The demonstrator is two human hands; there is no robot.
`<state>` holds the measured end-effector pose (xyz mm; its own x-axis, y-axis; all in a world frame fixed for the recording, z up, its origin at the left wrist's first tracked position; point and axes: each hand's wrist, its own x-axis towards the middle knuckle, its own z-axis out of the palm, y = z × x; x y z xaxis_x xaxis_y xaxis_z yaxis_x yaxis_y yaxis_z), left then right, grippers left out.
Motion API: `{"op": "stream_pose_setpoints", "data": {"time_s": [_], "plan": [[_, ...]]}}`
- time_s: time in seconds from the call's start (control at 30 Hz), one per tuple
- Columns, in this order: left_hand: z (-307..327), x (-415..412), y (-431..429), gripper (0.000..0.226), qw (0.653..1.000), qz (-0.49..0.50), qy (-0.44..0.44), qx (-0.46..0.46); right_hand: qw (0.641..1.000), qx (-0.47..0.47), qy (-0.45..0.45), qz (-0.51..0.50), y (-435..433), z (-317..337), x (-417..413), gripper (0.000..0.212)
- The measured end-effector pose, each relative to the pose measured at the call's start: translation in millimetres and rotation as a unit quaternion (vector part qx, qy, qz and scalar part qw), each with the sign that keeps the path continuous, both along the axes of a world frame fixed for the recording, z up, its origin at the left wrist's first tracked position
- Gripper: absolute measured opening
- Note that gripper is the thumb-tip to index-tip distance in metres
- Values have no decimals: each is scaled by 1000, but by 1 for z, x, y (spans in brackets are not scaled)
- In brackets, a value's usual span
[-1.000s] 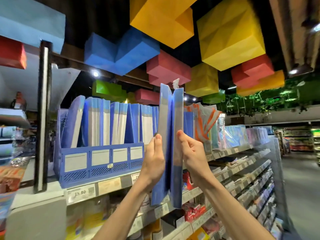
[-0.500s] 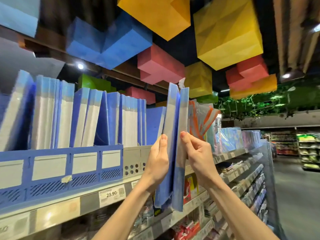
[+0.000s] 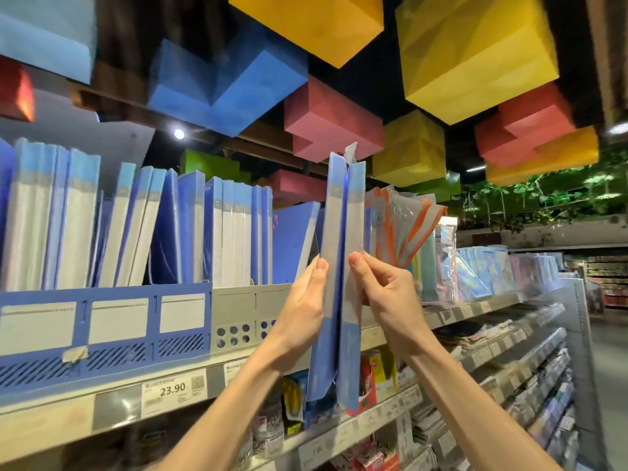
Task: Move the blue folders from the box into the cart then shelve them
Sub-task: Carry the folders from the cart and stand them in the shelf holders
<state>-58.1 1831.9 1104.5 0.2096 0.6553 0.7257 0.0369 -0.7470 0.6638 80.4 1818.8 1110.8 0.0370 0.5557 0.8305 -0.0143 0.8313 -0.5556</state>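
Two blue folders point(image 3: 341, 232) stand upright side by side in front of the top shelf, spines toward me. My left hand point(image 3: 302, 311) grips the left folder's edge, thumb on the spine. My right hand point(image 3: 384, 294) pinches the right folder, thumb on its spine and fingers curled behind. Just left of them a blue folder point(image 3: 294, 243) leans in a grey file rack point(image 3: 244, 311). More blue folders point(image 3: 231, 232) fill that rack and the blue rack point(image 3: 102, 334) further left. The box and cart are out of view.
Clear pouches with orange trim point(image 3: 407, 226) stand right of the held folders. A shelf edge with a 23.90 price tag point(image 3: 173, 390) runs below the racks. Lower shelves hold small stationery. Coloured blocks hang overhead. An aisle floor point(image 3: 608, 368) opens at right.
The view has shifted right along the shelf and closer. Both hands keep the two folders upright, now nearer the gap beside the grey rack's leaning folder.
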Motion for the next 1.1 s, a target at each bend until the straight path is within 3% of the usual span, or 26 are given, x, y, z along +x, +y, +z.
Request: {"op": "stream_pose_setpoints", "data": {"time_s": [0.23,0.37,0.53,0.7,0.87,1.0,1.1], "plan": [[9,14,-11,50,998,-45,41,-17,997,-34,42,51,-4,7,13,26],[12,21,-15,64,994,-86,50,-40,1000,-1,20,18,-12,14,15,26],[16,18,-14,51,988,-126,-37,-76,997,49,-5,-66,-16,24,23,6],[35,25,-17,54,991,-114,28,-67,971,101,-19,-216,-17,35,25,26],[54,43,-12,58,991,-104,42,-70,950,112,-16,-291,-7,54,50,32],[60,54,-4,42,999,5,29,-37,939,136,-20,-314,0,65,71,24],[58,51,16,41,988,137,60,37,937,149,-36,-315,3,73,79,33]]}}
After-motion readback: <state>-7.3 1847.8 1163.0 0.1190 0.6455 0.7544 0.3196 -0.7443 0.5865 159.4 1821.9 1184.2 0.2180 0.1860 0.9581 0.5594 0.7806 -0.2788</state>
